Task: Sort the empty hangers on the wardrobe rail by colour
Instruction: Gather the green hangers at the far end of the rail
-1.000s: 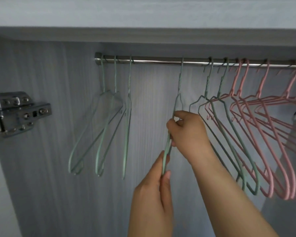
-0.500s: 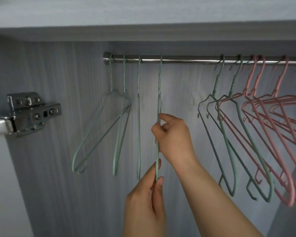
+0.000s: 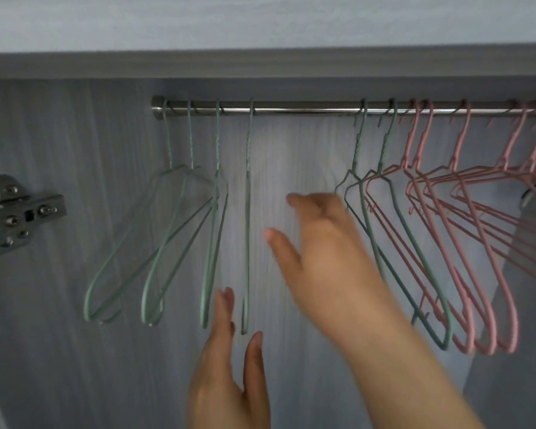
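A steel rail (image 3: 291,107) runs across the top of the wardrobe. Several green hangers (image 3: 167,243) hang at its left end; the rightmost of that group (image 3: 247,212) hangs edge-on and free. Two more green hangers (image 3: 393,230) hang right of centre, against a bunch of pink hangers (image 3: 477,243) that fills the rail's right side. My left hand (image 3: 229,366) is open just below the edge-on hanger, holding nothing. My right hand (image 3: 319,243) is open and blurred, between the left group and the two green hangers, with its back close to them.
A metal door hinge (image 3: 16,215) is fixed to the grey side panel at the left. The wardrobe's top shelf edge (image 3: 260,63) runs just above the rail. A bare stretch of rail lies between the two green groups.
Both hands have let go of the green hanger, which now hangs beside the left group. My right hand has moved right toward the two other green hangers; my left hand has opened.
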A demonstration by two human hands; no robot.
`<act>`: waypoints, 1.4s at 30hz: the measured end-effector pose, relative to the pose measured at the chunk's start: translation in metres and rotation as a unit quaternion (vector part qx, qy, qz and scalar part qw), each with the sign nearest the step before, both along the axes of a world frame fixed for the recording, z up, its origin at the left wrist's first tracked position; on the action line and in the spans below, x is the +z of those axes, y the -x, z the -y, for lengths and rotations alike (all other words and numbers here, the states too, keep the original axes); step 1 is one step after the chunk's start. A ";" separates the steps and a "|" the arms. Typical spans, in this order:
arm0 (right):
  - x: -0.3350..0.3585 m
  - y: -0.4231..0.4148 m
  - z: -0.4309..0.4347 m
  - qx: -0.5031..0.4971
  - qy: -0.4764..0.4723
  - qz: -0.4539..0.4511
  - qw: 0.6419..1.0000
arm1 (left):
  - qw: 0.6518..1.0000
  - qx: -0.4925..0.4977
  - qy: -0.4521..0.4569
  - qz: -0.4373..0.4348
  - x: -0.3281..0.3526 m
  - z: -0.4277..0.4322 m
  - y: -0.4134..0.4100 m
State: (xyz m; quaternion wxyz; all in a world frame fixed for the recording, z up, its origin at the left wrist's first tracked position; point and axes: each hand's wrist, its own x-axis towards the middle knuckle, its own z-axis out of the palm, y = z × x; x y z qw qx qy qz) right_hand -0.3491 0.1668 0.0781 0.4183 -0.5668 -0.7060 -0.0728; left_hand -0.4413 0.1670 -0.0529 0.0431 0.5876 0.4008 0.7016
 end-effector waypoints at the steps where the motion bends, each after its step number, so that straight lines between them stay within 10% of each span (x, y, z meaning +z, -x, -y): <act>1: 0.007 -0.013 0.011 -0.020 -0.027 0.009 0.999 | 1.000 0.013 -0.023 -0.006 0.000 0.004 -0.002; 6: 0.024 -0.053 0.016 -0.107 0.116 0.037 0.987 | 0.985 0.027 -0.153 -0.069 0.005 0.026 -0.031; 11: 0.006 -0.057 0.001 -0.049 0.236 -0.073 0.968 | 0.980 -0.177 0.076 -0.046 0.029 0.020 -0.061; 20: -0.012 -0.048 -0.016 0.104 0.218 -0.331 0.912 | 0.975 -0.180 0.128 -0.023 0.034 0.006 -0.050; 42: -0.018 -0.021 -0.034 0.197 0.236 -0.348 0.886 | 0.984 -0.109 0.130 0.050 0.022 0.002 -0.037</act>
